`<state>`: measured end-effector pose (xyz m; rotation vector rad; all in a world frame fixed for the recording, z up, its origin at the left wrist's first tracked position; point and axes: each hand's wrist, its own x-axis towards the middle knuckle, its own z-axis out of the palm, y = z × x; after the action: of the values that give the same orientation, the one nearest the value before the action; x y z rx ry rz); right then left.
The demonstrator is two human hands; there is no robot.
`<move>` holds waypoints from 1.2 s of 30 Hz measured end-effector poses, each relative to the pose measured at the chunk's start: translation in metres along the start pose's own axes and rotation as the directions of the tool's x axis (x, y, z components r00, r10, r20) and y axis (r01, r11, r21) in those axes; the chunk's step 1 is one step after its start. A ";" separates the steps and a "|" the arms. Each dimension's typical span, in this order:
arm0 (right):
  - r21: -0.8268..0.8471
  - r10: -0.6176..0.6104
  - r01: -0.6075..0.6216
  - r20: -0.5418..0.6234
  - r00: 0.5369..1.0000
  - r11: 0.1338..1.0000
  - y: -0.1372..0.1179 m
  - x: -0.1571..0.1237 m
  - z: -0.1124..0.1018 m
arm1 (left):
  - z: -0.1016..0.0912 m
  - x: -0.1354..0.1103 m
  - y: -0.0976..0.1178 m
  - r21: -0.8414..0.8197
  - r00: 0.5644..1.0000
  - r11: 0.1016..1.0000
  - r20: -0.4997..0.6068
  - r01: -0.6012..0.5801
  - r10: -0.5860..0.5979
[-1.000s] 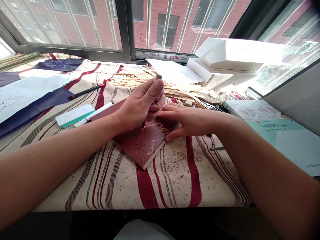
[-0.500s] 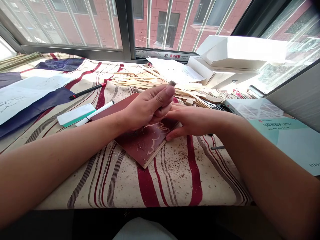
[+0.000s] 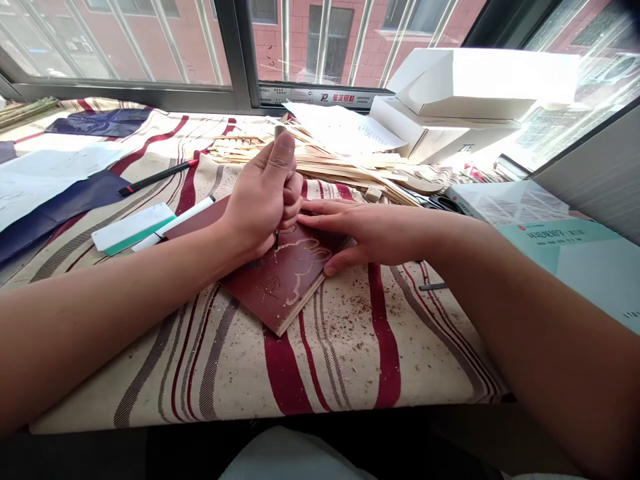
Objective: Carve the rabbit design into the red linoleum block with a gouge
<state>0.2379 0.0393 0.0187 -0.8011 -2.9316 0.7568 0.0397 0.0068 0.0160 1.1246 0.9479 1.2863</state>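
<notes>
Left hand (image 3: 267, 193) clenched around a carving tool (image 3: 281, 131), point down at a grooved maroon board (image 3: 265, 288) on striped cloth (image 3: 240, 380); right hand (image 3: 345, 230) spread on the board's edge. White box (image 3: 453, 137) reads “ZTE”; the Chinese title on a book (image 3: 580, 263) is blurred.

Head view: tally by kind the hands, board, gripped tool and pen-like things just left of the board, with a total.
Hands: 2 (left hand, right hand)
Boards: 1 (reddish-brown board)
Gripped tools: 1 (tool)
Pen-like things: 2 (white pen-like thing, black pen-like thing)
Total: 6
</notes>
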 end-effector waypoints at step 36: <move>-0.076 0.062 -0.057 0.073 0.995 0.996 -0.008 0.001 -0.001 | -0.012 0.004 -0.002 -0.111 0.990 0.993 0.137 0.041 -0.025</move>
<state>0.2330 0.0343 0.0237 -0.8886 -3.0313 0.7016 0.0286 0.0116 0.0121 1.0889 0.7798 1.2056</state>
